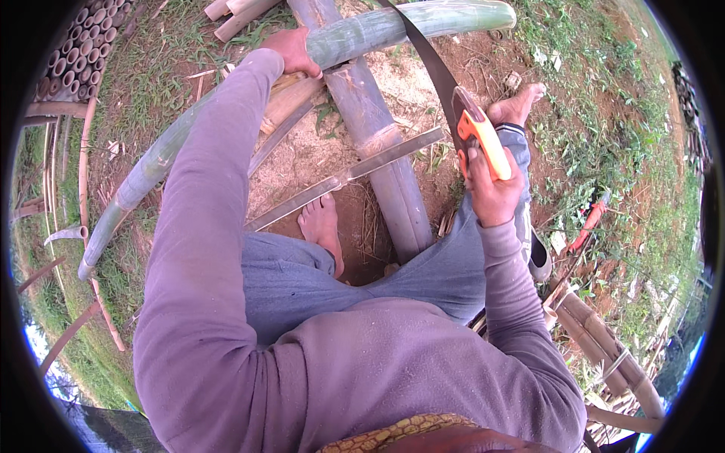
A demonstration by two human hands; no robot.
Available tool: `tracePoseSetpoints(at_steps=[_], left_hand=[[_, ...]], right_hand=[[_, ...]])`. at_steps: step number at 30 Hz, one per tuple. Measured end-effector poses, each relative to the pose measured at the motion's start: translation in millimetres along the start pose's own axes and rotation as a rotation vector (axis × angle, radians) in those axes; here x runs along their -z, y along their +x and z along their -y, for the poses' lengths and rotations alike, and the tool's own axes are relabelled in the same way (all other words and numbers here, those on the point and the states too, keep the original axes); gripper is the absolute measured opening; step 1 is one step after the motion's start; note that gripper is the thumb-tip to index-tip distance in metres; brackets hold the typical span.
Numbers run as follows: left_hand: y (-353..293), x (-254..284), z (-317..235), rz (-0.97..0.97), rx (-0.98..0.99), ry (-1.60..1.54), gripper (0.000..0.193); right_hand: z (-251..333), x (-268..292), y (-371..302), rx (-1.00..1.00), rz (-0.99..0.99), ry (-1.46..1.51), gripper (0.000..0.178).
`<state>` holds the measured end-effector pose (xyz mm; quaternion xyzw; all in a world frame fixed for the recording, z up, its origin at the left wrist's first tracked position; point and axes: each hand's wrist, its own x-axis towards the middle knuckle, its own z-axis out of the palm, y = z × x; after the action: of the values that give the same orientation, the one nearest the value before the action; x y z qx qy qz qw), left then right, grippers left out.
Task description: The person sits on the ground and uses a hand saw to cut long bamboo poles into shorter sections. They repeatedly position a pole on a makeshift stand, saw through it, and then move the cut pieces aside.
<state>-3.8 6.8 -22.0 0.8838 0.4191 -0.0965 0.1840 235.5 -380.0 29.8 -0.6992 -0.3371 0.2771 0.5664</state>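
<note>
Two hands on the work from the head view: left hand (291,49) clamped around a green bamboo pole (249,98) running lower left to upper right, right hand (491,192) fisted on an orange-handled saw (442,83), blade laid across it, bare ground beyond.

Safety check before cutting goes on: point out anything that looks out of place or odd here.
Bare feet stand out. The left foot rests on sawdust beside the thick grey bamboo pole, and the right foot sits close to the curved saw gripped by the right hand. The left hand steadies the green bamboo.
</note>
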Motion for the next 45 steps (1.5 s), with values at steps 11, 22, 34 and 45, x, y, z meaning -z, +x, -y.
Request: tracePoseSetpoints(at_steps=[11,22,34,45], left_hand=[[8,20,-17,0.048,-0.028,-0.05,0.106],[17,13,-21,0.01,0.003,-0.022,0.1],[9,15,-11,0.017,-0.005,-0.053,0.102],[4,20,-18,-0.002,-0.001,-0.041,0.091]], right_hand=[[-21,-56,110,0.057,-0.055,-0.076,0.026],[-36,-52,103,0.016,-0.057,0.061,0.028],[-29,-35,46,0.024,-0.07,0.062,0.03],[-11,-38,56,0.036,-0.062,-0.055,0.03]])
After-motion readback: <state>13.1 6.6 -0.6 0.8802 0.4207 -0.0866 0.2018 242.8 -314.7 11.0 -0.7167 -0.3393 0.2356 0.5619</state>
